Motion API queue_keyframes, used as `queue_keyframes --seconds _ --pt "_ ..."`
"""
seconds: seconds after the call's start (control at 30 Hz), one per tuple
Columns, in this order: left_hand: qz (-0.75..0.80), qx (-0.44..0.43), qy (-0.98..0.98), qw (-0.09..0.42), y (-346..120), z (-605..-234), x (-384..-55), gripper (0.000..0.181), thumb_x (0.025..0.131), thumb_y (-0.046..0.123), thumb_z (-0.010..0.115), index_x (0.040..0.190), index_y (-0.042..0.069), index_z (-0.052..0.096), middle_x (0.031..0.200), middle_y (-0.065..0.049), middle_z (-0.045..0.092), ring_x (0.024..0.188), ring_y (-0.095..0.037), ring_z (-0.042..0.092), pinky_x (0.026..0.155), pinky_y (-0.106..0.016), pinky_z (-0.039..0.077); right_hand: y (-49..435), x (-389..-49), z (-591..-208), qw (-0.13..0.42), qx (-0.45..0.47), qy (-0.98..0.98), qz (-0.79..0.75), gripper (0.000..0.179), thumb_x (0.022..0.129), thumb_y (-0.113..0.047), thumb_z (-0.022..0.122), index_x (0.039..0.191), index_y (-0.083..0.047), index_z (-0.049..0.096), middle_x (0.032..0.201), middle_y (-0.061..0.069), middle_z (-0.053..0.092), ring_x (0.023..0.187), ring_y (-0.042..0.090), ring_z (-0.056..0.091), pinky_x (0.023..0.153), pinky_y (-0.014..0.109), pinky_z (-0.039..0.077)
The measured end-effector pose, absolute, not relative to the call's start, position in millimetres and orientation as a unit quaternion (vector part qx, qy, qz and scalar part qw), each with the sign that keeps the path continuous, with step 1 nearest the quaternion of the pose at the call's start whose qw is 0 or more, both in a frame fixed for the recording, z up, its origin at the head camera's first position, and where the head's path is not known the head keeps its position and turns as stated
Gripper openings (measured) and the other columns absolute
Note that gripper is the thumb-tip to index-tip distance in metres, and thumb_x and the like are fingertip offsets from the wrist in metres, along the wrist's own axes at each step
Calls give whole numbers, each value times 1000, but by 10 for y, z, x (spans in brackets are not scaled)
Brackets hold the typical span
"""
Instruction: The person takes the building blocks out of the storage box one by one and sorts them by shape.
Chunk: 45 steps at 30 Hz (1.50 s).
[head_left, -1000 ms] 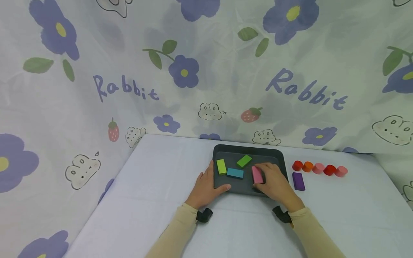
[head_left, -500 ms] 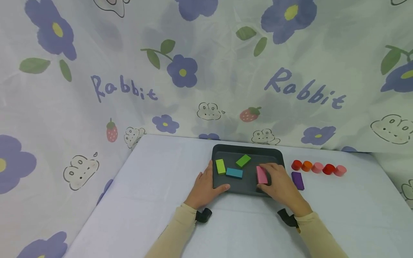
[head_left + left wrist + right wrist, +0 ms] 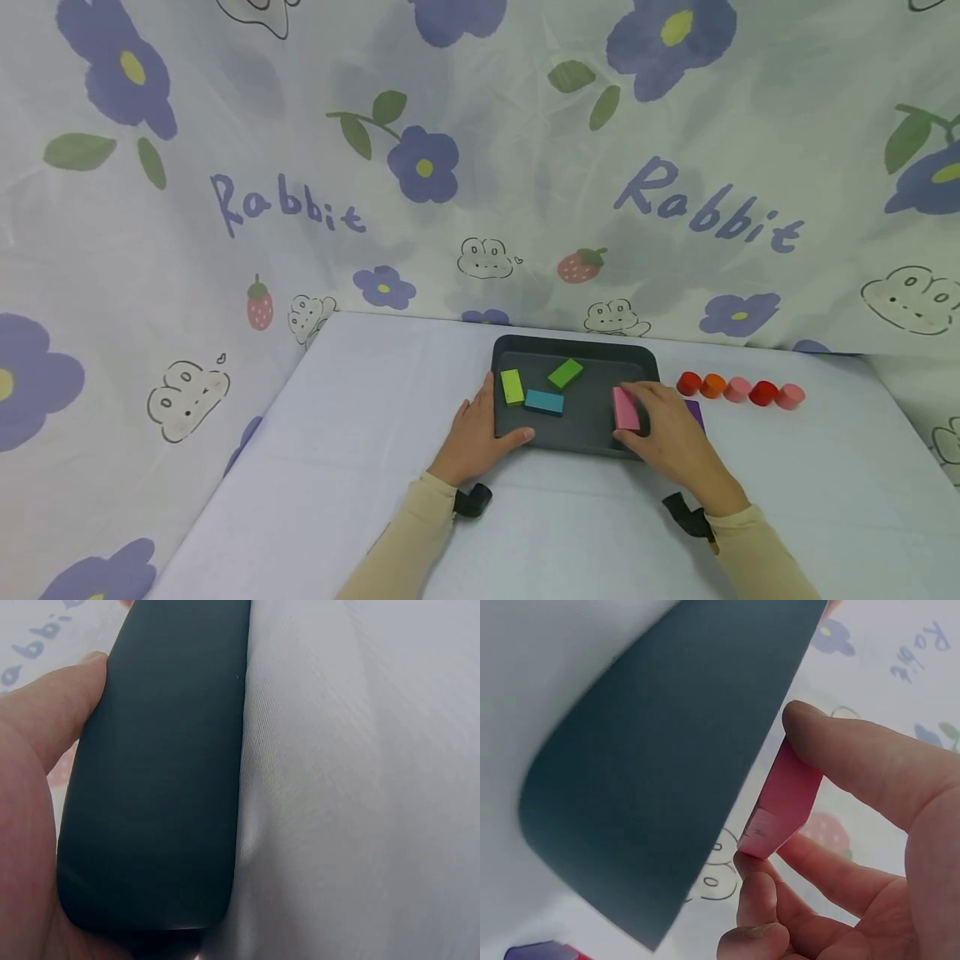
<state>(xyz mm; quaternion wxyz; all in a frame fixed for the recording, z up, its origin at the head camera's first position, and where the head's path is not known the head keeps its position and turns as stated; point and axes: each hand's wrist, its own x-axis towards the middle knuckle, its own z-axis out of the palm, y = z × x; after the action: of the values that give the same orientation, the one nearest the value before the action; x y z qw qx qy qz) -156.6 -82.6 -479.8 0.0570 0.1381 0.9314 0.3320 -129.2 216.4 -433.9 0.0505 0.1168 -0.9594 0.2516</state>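
In the head view a dark grey baking tray (image 3: 585, 353) lies on the white-covered table. My right hand (image 3: 671, 437) pinches a pink rectangular block (image 3: 626, 409) between thumb and fingertips over the tray's right part; the right wrist view shows the same pink block (image 3: 784, 799) beyond the tray's wall (image 3: 660, 765). My left hand (image 3: 474, 437) rests at the tray's front left corner, fingers straight along the left side and thumb laid over the front rim. Inside the tray lie a yellow-green block (image 3: 512, 387), a green block (image 3: 566, 374) and a blue block (image 3: 543, 402).
Right of the tray several small cylinders stand in a row, among them an orange one (image 3: 713, 386) and a pink one (image 3: 791, 397). A purple block (image 3: 696, 412) lies nearby, partly hidden by my right hand. A patterned cloth (image 3: 525, 167) hangs behind the table.
My right hand has moved the pink block rightward, toward the tray's right side, and now partly covers the purple block. The left hand and the other blocks keep their places.
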Motion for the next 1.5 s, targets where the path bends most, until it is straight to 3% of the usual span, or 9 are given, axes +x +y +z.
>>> queue_keyframes --seconds 1.07,1.5 --pt "342 141 928 52 -817 -4769 -1570 112 90 64 63 161 0 4 165 -18 20 150 -31 26 122 -54 14 2649 -1178 -4285 53 88 -961 257 70 80 -17 84 139 6 52 137 31 48 122 50 42 89 68 49" --pt "337 137 930 55 -825 -4774 -1568 113 90 63 64 161 1 3 165 -17 20 150 -30 25 122 -52 14 2769 -1195 -4300 43 77 -964 250 73 78 -16 86 138 6 51 130 31 52 115 48 46 81 62 55"
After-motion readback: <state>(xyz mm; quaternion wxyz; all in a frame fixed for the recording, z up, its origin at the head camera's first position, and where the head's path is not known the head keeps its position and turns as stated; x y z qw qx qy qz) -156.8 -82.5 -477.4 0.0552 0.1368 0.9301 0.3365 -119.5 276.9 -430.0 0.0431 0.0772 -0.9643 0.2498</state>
